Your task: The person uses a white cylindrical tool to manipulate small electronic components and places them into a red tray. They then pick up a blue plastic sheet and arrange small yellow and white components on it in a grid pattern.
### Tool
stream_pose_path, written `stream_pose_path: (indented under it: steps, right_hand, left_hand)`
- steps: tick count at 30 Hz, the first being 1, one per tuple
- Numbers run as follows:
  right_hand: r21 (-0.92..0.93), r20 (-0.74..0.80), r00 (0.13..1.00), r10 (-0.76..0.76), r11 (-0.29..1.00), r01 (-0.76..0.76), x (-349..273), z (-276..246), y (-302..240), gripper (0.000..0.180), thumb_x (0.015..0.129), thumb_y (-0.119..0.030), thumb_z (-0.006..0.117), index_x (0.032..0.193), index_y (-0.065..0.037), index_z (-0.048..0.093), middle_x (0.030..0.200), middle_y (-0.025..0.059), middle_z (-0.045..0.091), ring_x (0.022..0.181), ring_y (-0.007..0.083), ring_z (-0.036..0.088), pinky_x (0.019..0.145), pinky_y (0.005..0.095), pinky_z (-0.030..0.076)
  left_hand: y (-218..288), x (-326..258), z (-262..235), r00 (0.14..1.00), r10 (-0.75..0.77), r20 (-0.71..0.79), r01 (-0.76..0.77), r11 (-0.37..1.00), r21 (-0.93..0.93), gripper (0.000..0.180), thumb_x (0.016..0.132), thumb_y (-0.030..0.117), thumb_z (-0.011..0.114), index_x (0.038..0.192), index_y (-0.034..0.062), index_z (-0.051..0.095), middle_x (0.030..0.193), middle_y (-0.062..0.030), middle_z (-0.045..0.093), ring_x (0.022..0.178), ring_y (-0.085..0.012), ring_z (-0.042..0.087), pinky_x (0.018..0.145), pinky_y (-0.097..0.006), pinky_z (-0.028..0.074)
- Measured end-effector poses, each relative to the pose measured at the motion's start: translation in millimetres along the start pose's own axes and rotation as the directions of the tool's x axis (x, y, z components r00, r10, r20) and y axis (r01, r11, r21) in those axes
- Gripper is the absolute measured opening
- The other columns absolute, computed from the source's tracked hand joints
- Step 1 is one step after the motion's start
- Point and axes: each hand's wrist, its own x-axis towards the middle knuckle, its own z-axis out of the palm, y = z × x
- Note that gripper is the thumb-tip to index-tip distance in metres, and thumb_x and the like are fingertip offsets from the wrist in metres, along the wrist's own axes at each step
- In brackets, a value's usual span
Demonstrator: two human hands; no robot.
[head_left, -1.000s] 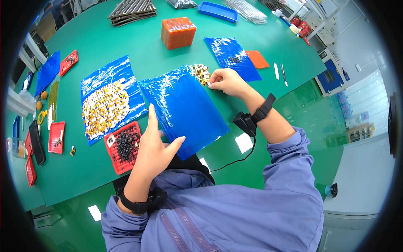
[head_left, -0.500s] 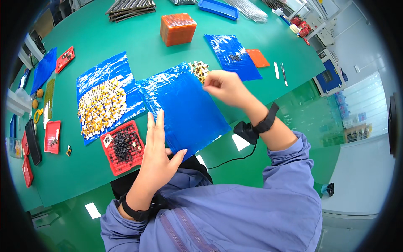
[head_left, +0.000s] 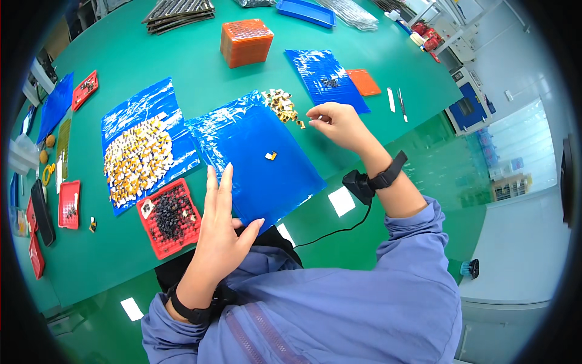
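My left hand (head_left: 221,233) lies with its fingers stretched out along the near-left edge of a glossy blue film sheet (head_left: 254,188), thumb on its lower edge. One small white, yellow and black piece (head_left: 271,156) rests on this sheet. Beyond the sheet's far right edge, my right hand (head_left: 341,126) hovers over the table, thumb and forefinger slightly apart and no piece visible between them. Just left of its fingertips is a loose heap of similar small pieces (head_left: 280,104), a few scattered toward the hand.
Left of the sheet, another blue film (head_left: 138,103) carries many white-and-yellow pieces. A red tray (head_left: 193,233) of small black parts sits by my left hand. Farther off are an orange stack (head_left: 245,48), a third blue film (head_left: 309,64), an orange plate (head_left: 364,82) and tweezers (head_left: 402,104).
A small piece now lies on the middle sheet, which was bare before. My right hand has moved slightly right, its pinched fingers loosening. My left hand keeps its place on the sheet.
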Motion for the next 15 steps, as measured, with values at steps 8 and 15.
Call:
stream_pose_path:
  steps: [8,15]
  right_hand:
    - [-0.053,0.033,0.999,-0.034,0.998,0.035,11,20,1,0.011,0.075,-0.010,0.066,0.084,-0.003,0.064,0.082,0.0129,0.061,0.081,0.0285,0.060,0.073,0.0370,0.048]
    - [-0.061,0.022,0.999,0.048,0.997,-0.046,9,29,-1,0.007,0.076,-0.007,0.063,0.081,-0.002,0.061,0.080,0.0142,0.060,0.080,0.0302,0.060,0.072,0.0389,0.047]
  left_hand:
    - [2,-1,1,0.998,0.055,-0.005,-0.054,0.991,0.121,0.084,0.072,0.003,0.072,0.142,0.0085,0.027,0.149,-0.0245,0.012,0.122,-0.0329,0.045,0.069,-0.028,0.054]
    - [3,-9,-2,0.986,0.155,0.058,-0.164,0.876,0.454,0.066,0.074,0.013,0.072,0.132,0.0050,0.042,0.143,-0.0267,0.025,0.119,-0.0380,0.044,0.082,-0.038,0.049]
